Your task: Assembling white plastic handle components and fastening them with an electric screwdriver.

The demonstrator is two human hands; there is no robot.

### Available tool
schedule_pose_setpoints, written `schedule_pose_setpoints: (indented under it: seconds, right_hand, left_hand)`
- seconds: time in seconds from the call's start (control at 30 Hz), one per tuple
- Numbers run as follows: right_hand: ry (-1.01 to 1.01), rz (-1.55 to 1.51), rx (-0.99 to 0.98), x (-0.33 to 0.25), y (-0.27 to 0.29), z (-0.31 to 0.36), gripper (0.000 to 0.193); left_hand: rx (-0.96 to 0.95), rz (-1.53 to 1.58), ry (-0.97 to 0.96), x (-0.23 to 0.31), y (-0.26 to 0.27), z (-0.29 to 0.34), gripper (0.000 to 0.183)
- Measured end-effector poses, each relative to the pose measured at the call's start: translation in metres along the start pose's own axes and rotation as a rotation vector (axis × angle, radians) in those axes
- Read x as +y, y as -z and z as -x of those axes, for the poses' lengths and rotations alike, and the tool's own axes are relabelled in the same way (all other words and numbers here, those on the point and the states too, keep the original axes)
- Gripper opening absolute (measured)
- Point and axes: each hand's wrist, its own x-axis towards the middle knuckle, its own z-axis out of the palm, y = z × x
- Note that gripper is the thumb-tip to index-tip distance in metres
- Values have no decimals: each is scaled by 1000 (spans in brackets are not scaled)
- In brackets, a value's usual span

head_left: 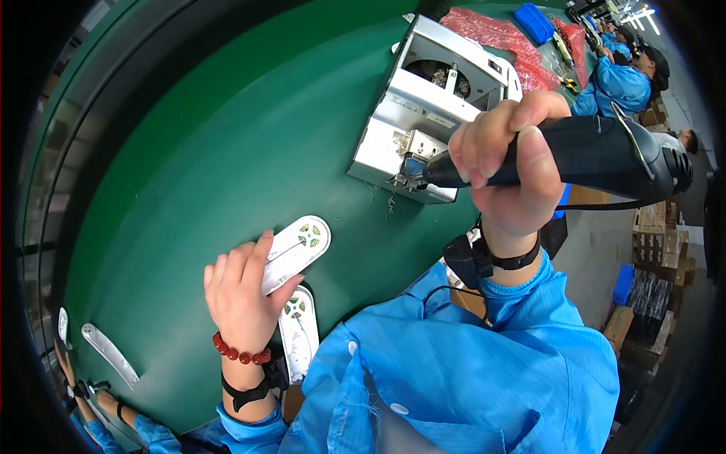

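My right hand (508, 151) is wrapped round a thick black electric screwdriver (605, 155), held almost level. Its tapered nose reaches the front of a silvery metal screw feeder (423, 106), where a small metal block sits; the very tip is hard to make out. My left hand (243, 291) grips the near end of a long white plastic housing (296, 246), fingers along one side and thumb at the other. Green and gold parts show in its rounded far end. A second similar white housing (301, 333) lies just beside my left wrist, close to my body.
Loose screws (391, 203) lie on the green table (189, 181) in front of the feeder. Red bubble wrap (507, 41) and a blue bin (535, 23) are behind it. Another white part (110, 354) lies at left, near a co-worker's hands (113, 405). Cardboard boxes (656, 242) stand on the right.
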Motion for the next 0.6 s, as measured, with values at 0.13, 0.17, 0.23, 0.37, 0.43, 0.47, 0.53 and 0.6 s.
schedule_pose_setpoints:
  seconds: [0.13, 0.17, 0.23, 0.37, 0.43, 0.47, 0.53, 0.6]
  right_hand:
    - [-46, 14, 11, 7, 6, 1, 13]
    - [-57, 15, 21, 6, 7, 1, 14]
    - [-68, 16, 32, 7, 8, 1, 14]
    - [-55, 6, 6, 4, 7, 2, 13]
    - [-48, -13, -15, 3, 7, 2, 14]
    - [-32, -4, -15, 3, 7, 2, 14]
    - [-15, 7, -16, 2, 7, 2, 14]
    - [-26, 46, 18, 2, 6, 1, 15]
  left_hand:
    - [7, 6, -5, 0, -2, -1, 68]
    - [10, 9, -6, 1, -2, -2, 68]
    - [12, 6, -5, 1, -3, -1, 68]
    - [46, -19, -26, -1, -6, -1, 67]
    - [32, -6, -17, 1, -3, 0, 68]
    - [18, 7, -6, 1, -2, 0, 69]
    - [19, 7, -5, 1, -2, 0, 69]
    - [20, 8, -6, 1, -2, -1, 69]
